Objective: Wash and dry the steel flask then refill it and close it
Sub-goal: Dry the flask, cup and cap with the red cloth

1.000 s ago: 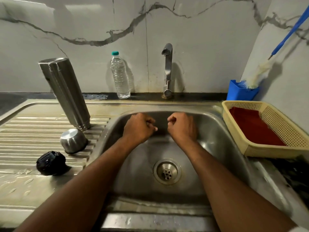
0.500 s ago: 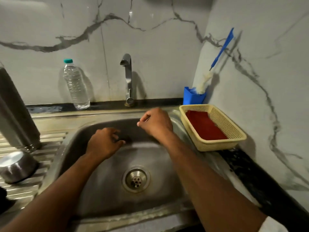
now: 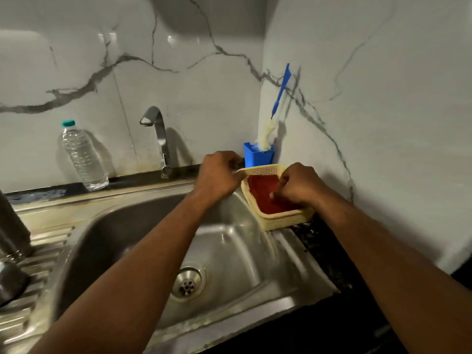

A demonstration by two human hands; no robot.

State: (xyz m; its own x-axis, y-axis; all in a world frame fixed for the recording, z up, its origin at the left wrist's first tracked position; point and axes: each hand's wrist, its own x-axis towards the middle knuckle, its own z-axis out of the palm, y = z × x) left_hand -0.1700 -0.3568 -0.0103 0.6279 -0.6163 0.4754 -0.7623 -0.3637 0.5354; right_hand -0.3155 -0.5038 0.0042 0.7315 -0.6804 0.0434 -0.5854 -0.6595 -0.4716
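Steel flask (image 3: 11, 226) stands upturned on the sink's drainboard (image 3: 43, 241) at our far left, barely in view, well away from both hands. Yellow basket (image 3: 283, 222) sits on the sink's right edge; our left hand (image 3: 217, 178) curls at its rim and could drag it into the basin. Our right hand (image 3: 297, 186) pinches the red cloth (image 3: 263, 190) inside; snagged, the cloth might tip the basket.

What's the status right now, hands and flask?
Right hand pinches the red cloth in the basket. Left hand grips the basket's rim. Steel flask stands untouched on the drainboard. Nothing in the way.
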